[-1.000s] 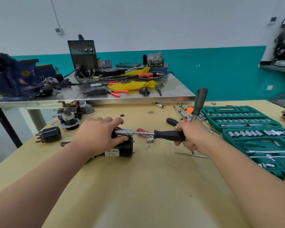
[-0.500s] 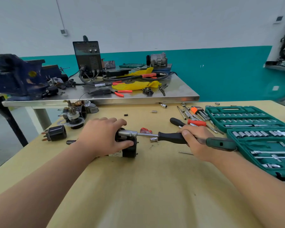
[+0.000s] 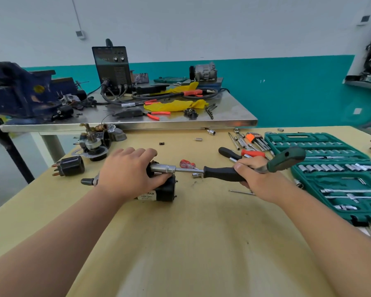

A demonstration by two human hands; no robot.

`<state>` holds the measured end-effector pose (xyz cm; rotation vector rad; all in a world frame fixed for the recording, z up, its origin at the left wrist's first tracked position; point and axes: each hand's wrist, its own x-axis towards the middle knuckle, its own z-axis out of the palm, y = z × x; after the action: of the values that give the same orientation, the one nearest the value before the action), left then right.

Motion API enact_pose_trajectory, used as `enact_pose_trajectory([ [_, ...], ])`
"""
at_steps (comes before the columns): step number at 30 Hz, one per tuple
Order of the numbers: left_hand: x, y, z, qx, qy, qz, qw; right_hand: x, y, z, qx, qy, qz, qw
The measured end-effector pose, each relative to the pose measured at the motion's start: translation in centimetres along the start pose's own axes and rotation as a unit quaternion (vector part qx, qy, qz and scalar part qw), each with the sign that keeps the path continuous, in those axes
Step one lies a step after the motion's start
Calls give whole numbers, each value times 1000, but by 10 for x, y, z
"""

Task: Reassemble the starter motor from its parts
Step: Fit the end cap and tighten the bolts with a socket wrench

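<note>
The black starter motor body point(image 3: 163, 190) lies on its side on the wooden bench point(image 3: 191, 243). My left hand point(image 3: 129, 171) grips it from above. A socket driver with a black handle point(image 3: 221, 173) points left, and its chrome socket point(image 3: 162, 168) sits against the motor's end. My right hand point(image 3: 255, 176) grips that black handle together with a green ratchet handle point(image 3: 285, 160), which sticks out to the upper right. A black solenoid point(image 3: 70, 166) lies to the left, and other motor parts point(image 3: 94, 142) stand behind it.
An open green socket set case point(image 3: 334, 174) fills the right side. Loose sockets, hex keys point(image 3: 254, 140) and a red-handled screwdriver point(image 3: 252, 153) lie behind my right hand. A thin rod point(image 3: 241, 191) lies in front of that hand. A steel table point(image 3: 126, 121) with a welder and blue vise stands behind.
The green ratchet handle swung from upright down to the right, then rose a little. The motor body shifted slightly under my left hand, and the view moved closer.
</note>
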<state>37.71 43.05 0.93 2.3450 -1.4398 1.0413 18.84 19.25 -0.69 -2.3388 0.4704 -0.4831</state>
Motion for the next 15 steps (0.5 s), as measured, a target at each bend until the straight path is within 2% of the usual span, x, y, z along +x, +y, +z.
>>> enact_pose_trajectory([
  [3,-2,-4,-2,-10,-3,13,1000,-3,1,2,-16,6,-9,1000],
  [6,-6,-18,-3,-27,7,50,998,-7,9,-2,-8,100,-1,995],
  [8,-11,-28,-4,-34,37,56,997,-6,18,-8,36,174,37,983],
  [10,-14,-34,-5,-44,58,56,996,-3,27,-15,93,216,134,963],
  [12,-16,-36,-5,-53,60,55,995,3,33,-15,150,186,233,943],
  [15,-14,-33,-6,-57,44,44,996,10,34,-7,166,126,281,937],
])
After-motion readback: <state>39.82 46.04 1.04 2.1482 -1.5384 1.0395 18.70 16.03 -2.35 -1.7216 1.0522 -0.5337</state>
